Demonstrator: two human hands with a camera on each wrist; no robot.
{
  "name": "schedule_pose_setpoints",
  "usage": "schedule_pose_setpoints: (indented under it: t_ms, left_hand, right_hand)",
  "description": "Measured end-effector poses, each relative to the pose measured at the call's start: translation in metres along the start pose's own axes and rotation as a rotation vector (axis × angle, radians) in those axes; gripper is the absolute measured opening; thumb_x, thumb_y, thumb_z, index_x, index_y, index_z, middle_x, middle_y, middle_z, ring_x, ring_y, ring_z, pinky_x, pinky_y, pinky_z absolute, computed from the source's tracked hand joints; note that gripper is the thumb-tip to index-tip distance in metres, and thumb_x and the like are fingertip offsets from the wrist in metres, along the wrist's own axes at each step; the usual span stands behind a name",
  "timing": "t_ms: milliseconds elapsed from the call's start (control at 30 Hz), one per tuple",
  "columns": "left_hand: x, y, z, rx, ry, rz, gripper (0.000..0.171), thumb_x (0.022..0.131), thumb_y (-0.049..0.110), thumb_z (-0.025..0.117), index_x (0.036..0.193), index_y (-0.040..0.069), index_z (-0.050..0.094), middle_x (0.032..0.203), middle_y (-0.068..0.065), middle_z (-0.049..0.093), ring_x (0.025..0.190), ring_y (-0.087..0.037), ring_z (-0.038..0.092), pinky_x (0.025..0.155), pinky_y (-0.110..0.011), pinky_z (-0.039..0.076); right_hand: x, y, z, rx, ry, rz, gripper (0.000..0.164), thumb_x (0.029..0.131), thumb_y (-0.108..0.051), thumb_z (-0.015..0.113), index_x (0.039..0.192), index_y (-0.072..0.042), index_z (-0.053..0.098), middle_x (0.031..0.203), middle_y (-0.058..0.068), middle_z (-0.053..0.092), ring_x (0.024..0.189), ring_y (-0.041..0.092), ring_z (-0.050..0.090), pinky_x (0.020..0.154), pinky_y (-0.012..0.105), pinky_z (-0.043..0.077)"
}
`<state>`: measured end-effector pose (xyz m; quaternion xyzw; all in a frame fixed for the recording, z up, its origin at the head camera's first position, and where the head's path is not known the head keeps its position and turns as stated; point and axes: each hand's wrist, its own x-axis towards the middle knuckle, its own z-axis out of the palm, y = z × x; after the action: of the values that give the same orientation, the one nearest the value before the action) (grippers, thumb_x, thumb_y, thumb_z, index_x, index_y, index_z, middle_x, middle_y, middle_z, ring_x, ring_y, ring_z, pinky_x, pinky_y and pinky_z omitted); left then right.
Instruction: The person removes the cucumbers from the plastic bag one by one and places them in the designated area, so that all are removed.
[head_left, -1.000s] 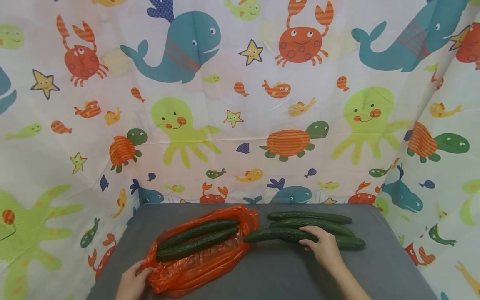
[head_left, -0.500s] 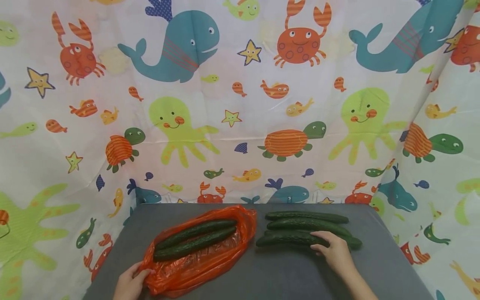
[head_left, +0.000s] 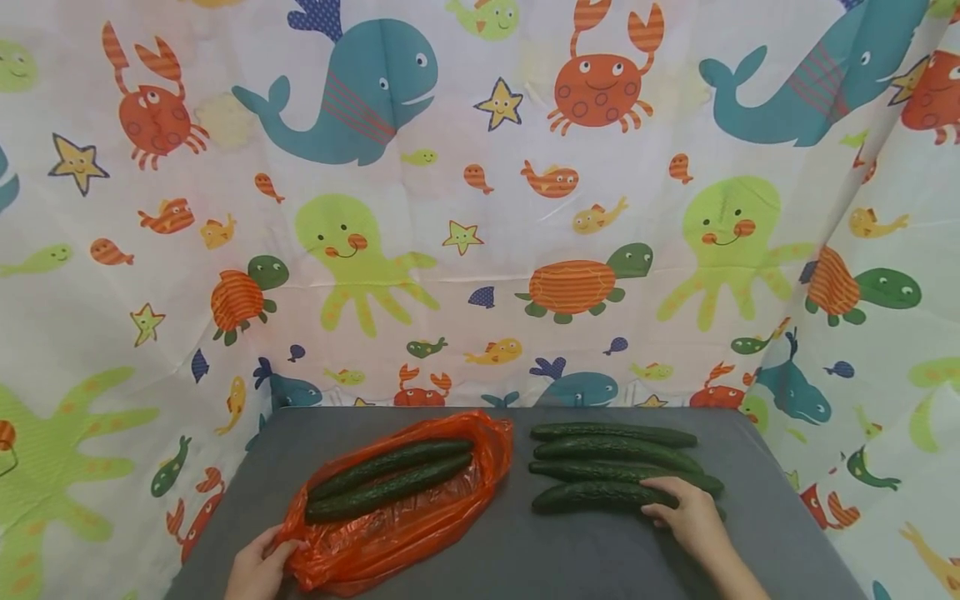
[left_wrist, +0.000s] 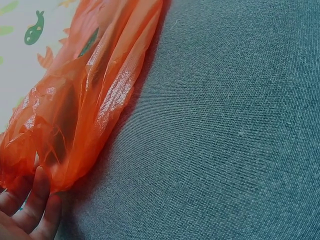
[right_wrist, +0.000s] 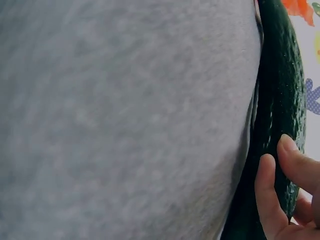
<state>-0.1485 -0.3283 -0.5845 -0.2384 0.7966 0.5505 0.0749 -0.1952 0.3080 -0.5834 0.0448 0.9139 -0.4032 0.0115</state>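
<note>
Fabric (head_left: 450, 200) printed with whales, crabs and other sea animals walls in the far edge and both sides of the grey desk (head_left: 525, 558). On the desk's left half lies an orange bag (head_left: 397, 546), spread open at the top, with two dark cucumbers (head_left: 390, 487) side by side inside it. To the right, apart from the bag, three cucumbers (head_left: 613, 433) lie in a rough row, and a nearest cucumber (head_left: 588, 497) lines up in front of them. That last one is the change: half a second ago it covered part of the third in the row, and now it has come toward the person, leaving the third in plain sight. For the work in hand this seems to make four cucumbers outside the bag, with its placing at or close to done. The right hand (head_left: 690, 510) holds it near its right end, fingers (right_wrist: 267, 185) clamped across it; whether they are loosening cannot be told. The left hand (head_left: 258, 567) pinches the bag's near left end between its fingers.
</note>
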Motion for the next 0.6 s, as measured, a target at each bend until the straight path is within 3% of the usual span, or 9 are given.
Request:
schedule_pose_setpoints:
  t_ms: [167,367,600]
  left_hand:
    - [-0.0001,0.0008,-0.0009,0.001,-0.003,-0.006,0.054,0.100,0.022,0.061,0.138,-0.014,0.048,0.091,-0.007,0.076,0.078,-0.018,0.069,0.067,-0.039,0.056]
    - [0.0006,0.0000,-0.0017,-0.007,-0.008,-0.008,0.056,0.100,0.023,0.062,0.138,-0.014,0.048,0.091,-0.006,0.076,0.079,-0.019,0.070,0.068,-0.039,0.057]
    - [0.0005,-0.0007,-0.0027,-0.017,0.009,0.013,0.054,0.100,0.021,0.062,0.138,-0.015,0.048,0.091,-0.006,0.076,0.078,-0.019,0.070,0.068,-0.040,0.058]
  right_hand:
    - [0.0003,0.0012,-0.0009,-0.058,0.002,-0.008,0.044,0.078,-0.010,0.084,0.121,-0.010,0.074,0.128,0.024,0.063,0.073,0.015,0.071,0.062,0.030,0.057]
    - [-0.0001,0.0050,-0.0005,-0.270,0.086,-0.125,0.038,0.072,-0.016,0.090,0.108,-0.014,0.080,0.112,0.016,0.059,0.103,0.035,0.058,0.084,0.054,0.049]
    - [-0.0004,0.0084,0.0002,-0.292,0.101,-0.142,0.036,0.072,-0.018,0.089,0.107,-0.015,0.080,0.110,0.015,0.058,0.106,0.039,0.054,0.086,0.057,0.045]
